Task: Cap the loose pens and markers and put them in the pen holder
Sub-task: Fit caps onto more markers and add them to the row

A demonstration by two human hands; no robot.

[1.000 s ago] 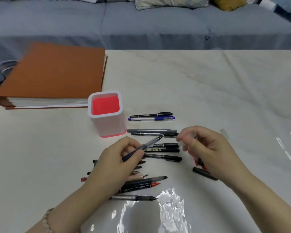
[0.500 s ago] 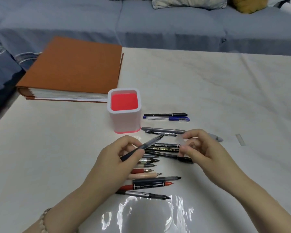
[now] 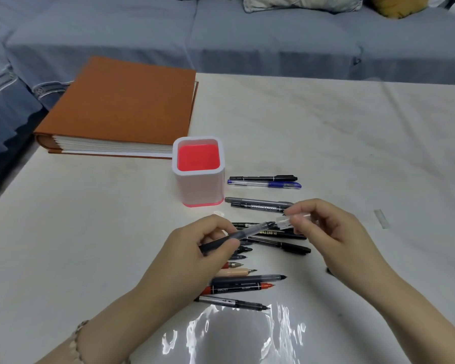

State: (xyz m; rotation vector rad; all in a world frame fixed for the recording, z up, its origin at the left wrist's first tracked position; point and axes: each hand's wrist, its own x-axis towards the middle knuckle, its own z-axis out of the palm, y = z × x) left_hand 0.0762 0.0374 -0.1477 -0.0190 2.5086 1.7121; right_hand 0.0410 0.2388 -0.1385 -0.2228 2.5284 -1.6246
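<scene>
The white marbled tabletop (image 3: 326, 132) carries a thick orange album (image 3: 126, 103) at its far left. Just near and right of it stands the pen holder (image 3: 200, 190), white outside and red inside, with nothing in it.

The left hand (image 3: 195, 256) grips a dark pen (image 3: 247, 232) by its barrel, tip pointing right. The right hand (image 3: 326, 232) pinches a clear cap (image 3: 286, 222) between thumb and fingertips, its mouth just beside the tip. Below the hands a row of uncapped pens and markers (image 3: 237, 287) lies on the tabletop, and four capped ones (image 3: 263, 181) lie to the right of the holder.

The step in hand appears to be capping the first pen. Next, the cap must line up with the tip and be pushed on until it seats. Then the left hand can carry the pen to the far left and drop it upright into the holder.
</scene>
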